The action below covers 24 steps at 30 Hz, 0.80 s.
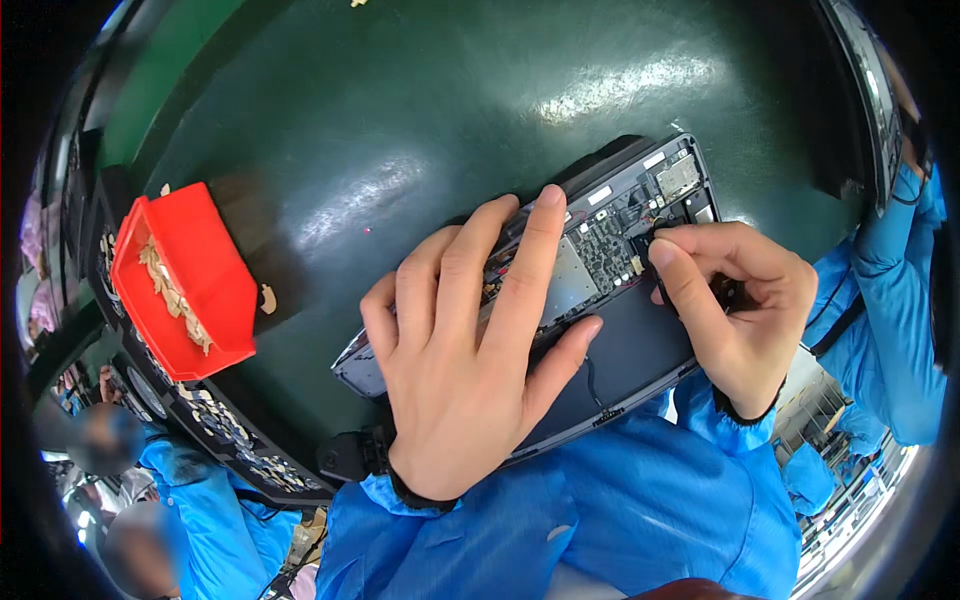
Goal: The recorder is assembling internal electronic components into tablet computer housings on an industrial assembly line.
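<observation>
1. Dark green and glossy, the counter [400, 120] fills most of the view under bright overhead glare.
2. Left hand [470, 340] lies flat, fingers spread and grasping nothing, pressed on the middle of an opened device [620, 330], likely to keep it from sliding.
3. Right hand [740, 300] is curled, thumb and forefinger pinched together at a small part beside the circuit board [610, 245]; what sits between the fingertips is too small to tell.
4. Lying face down and slanted across the near edge of the counter, the device shows its insides: green board and silver shields at the upper right, a plain dark panel at the lower half.
5. Blue sleeves [600, 500] come in from the lower edge, with dark cuffs at both wrists.
6. Well to the left stands a red bin [185, 285] of pale scraps, tilted toward the person, probably for easy reach; one scrap lies just beside it.
7. Other people in blue work at the far left and right edges.
</observation>
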### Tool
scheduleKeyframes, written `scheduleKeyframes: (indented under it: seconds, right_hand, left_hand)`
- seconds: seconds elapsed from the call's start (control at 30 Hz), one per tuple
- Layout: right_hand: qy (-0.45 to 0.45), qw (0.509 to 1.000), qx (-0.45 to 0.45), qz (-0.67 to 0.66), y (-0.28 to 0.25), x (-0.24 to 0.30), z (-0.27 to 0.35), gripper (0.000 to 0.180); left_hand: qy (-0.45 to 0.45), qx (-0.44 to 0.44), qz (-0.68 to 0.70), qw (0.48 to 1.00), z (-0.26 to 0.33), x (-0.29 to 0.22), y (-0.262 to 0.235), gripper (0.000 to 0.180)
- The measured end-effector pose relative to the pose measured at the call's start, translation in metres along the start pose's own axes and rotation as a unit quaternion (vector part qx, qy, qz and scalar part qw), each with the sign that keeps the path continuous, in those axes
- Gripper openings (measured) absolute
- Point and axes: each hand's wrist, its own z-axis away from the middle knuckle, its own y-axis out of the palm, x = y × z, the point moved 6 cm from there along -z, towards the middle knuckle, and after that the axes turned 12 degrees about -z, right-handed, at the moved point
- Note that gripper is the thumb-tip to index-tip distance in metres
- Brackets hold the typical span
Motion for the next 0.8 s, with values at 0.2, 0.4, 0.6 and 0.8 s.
scheduleKeyframes:
  seconds: [0.2, 0.4, 0.6, 0.8]
  right_hand:
    - [0.041, 0.998, -0.005, -0.052, 0.000, -0.001, -0.001, 0.006]
    - [-0.009, 0.999, -0.005, -0.051, -0.004, -0.004, 0.002, 0.007]
    - [-0.031, 0.997, 0.022, -0.069, -0.002, -0.005, -0.001, 0.007]
    - [-0.031, 0.996, 0.020, -0.076, 0.001, -0.008, -0.003, 0.009]
  left_hand:
    - [0.026, -0.027, -0.011, 0.999, 0.000, -0.001, 0.001, 0.065]
    - [0.049, -0.065, 0.003, 0.997, -0.007, -0.014, 0.005, 0.051]
    - [0.058, -0.082, -0.012, 0.995, -0.008, -0.012, 0.004, 0.045]
    - [0.071, -0.079, -0.038, 0.994, -0.009, -0.012, 0.001, 0.043]
